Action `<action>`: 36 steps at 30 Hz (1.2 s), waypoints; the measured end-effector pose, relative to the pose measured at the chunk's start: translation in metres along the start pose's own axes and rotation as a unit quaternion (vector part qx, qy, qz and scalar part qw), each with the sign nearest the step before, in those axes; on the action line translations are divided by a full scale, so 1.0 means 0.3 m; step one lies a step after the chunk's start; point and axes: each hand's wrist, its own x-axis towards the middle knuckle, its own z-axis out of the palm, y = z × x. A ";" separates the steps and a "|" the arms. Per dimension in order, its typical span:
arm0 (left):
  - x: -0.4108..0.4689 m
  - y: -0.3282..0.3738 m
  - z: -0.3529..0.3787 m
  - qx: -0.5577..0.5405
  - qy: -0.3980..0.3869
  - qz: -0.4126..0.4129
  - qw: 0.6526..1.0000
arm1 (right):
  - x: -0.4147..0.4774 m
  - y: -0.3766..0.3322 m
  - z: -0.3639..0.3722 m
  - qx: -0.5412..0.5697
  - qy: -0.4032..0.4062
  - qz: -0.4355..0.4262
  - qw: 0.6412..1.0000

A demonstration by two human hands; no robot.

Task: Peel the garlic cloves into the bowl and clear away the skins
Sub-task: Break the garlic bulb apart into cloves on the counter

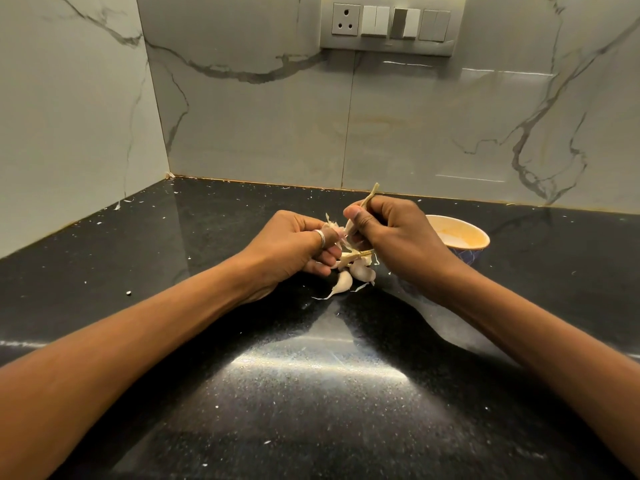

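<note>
My left hand (294,247) and right hand (394,233) both pinch one stalked garlic piece (349,229) over the loose cloves (346,280) on the counter (311,410), apparently to tear skin; the bowl (464,233) sits just beside my right hand, likely for short drops.

A shiny black counter (311,410) lies under the left hand (291,247) and the right hand (394,233). A gray wall (270,126) with dark wiggly lines stands behind them. A switch plate (391,24) sits high above the right hand. Light glows on the counter.
</note>
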 end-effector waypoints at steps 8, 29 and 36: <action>0.020 -0.035 -0.029 0.204 0.094 0.063 0.972 | -0.009 -0.017 -0.011 0.010 0.005 0.010 1.000; 0.024 -0.032 -0.034 0.219 0.166 0.181 0.944 | -0.018 -0.023 -0.010 -0.007 -0.016 0.009 1.000; 0.019 -0.029 -0.023 0.107 0.086 0.191 0.972 | -0.028 -0.027 -0.015 -0.021 -0.042 -0.010 0.999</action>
